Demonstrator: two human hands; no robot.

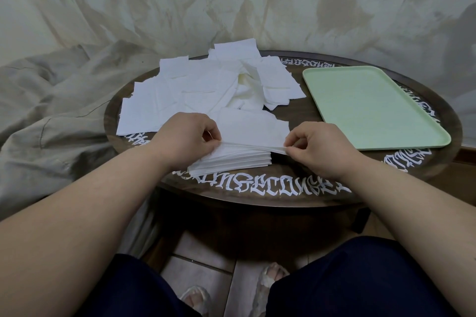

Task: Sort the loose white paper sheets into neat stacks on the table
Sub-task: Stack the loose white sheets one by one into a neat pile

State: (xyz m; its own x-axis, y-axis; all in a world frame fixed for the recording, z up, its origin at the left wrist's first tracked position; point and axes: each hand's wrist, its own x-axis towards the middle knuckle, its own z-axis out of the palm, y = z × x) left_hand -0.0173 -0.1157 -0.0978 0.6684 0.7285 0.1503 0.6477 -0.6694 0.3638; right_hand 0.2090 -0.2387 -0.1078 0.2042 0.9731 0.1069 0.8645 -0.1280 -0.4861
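Both hands, left hand point(188, 136) and right hand point(319, 147), fingers curled, pinch top sheet point(252, 131) over stack point(231, 159), frame centre; loose pile point(195, 90) behind.

Under the left hand point(186, 136), the stack of sheets point(231, 157) is plain white, as is the loose pile point(206, 87) beyond it. The table point(296, 116) is dark brown, ringed with white ornate lettering. Beyond the right hand point(322, 148), the tray point(371, 108) is pale green. The cloth point(51, 100) to the left is beige.
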